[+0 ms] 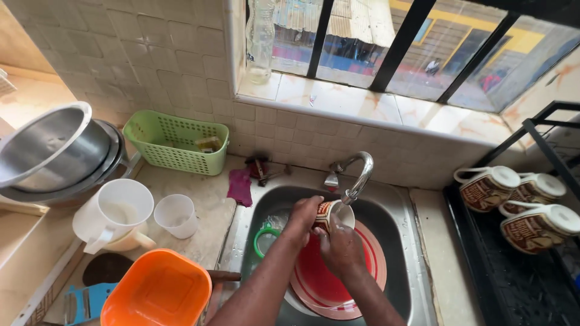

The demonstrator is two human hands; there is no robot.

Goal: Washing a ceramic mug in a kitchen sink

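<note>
In the head view, a brown-and-white patterned ceramic mug (329, 214) is held over the stainless steel sink (396, 223), just below the spout of the curved chrome tap (357, 172). The left hand (302, 220) is wrapped around the mug's left side, its grip pressed onto the mug wall. The right hand (341, 247) is closed on the mug from the near side, fingers against its rim and body. Beneath both hands a round red plate with white rings (368, 278) is seen lying in the sink, with a green ring-shaped object (261, 236) at its left. On the tabletop to the left, a white plastic jug (115, 214), a small translucent cup (176, 215) and an orange plastic tub (158, 293) are placed near the sink; farther back a green plastic basket (175, 142) and stacked steel bowls (54, 151) are set. To the right, three matching patterned mugs (522, 205) are laid on their sides on a black rack (519, 284).
</note>
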